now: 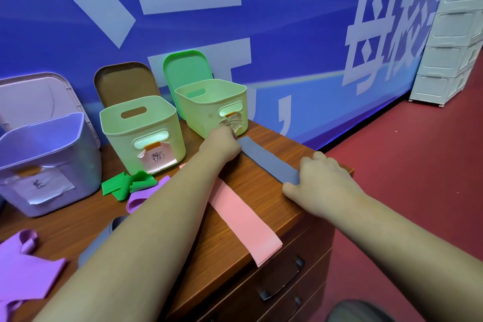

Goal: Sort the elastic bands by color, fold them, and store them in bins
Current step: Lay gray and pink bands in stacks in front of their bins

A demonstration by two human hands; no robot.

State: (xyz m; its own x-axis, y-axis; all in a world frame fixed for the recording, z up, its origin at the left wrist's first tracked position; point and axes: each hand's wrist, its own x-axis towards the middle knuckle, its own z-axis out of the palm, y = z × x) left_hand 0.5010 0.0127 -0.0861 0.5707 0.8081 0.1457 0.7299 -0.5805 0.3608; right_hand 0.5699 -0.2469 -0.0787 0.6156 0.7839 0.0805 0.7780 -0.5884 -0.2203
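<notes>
Grey band point(269, 159) flat on the desk point(261, 185), right end. Long axis diagonal: far end by the right green bin point(209, 107), near end at the desk's right edge. Right hand point(321, 180) fingers curled over the near end, gripping. Left hand point(219, 144) fisted at the far end; fingertips hidden, hold cannot be told. Handwritten labels: middle green bin point(141, 123) "粉", purple bin point(47, 154) "紫"; right bin's crumpled, unreadable. Banner point(287, 8): "母校".

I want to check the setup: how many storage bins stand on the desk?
3. A purple bin at the left, a green bin in the middle, and a second green bin to its right. More could sit outside the view.
</notes>
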